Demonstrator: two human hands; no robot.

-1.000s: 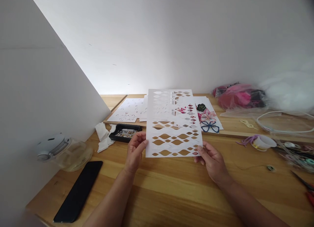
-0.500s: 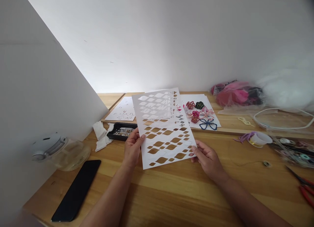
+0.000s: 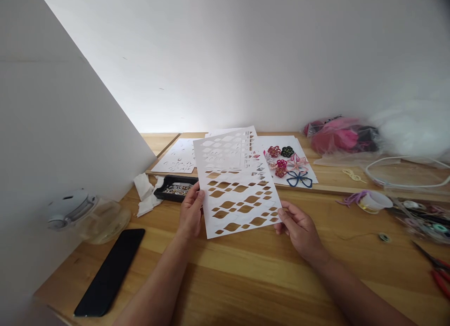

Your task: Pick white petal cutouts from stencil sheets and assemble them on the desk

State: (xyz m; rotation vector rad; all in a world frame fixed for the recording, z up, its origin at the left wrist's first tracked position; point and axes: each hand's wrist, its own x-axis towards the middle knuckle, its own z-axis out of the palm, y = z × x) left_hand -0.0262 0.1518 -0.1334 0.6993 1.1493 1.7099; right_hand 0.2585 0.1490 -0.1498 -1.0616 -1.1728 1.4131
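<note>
A white sheet with rows of leaf-shaped cut-outs (image 3: 230, 237) is raised and tilted above the wooden table. My left hand (image 3: 191, 213) pinches its left edge, thumb on the front. At the lower right corner, my right hand (image 3: 298, 227) grips it between thumb and fingers. Through the holes the brown table and white papers show. Just behind my left hand lies a black tray (image 3: 168, 196) of small beads. Right of the sheet, beaded flowers, among them a blue one (image 3: 299, 178), rest on white paper (image 3: 262, 140).
At left are a black phone (image 3: 110, 272), a clear jar (image 3: 103, 220) and crumpled tissue (image 3: 147, 204). At right are a white cup (image 3: 376, 201), a small spool (image 3: 384, 238), red-handled pliers (image 3: 439, 274) and a pink bag (image 3: 337, 136). Cut paper (image 3: 168, 157) lies behind the tray.
The held sheet has shifted slightly right, and its top has tipped a little lower. Both hands keep their hold on it.
</note>
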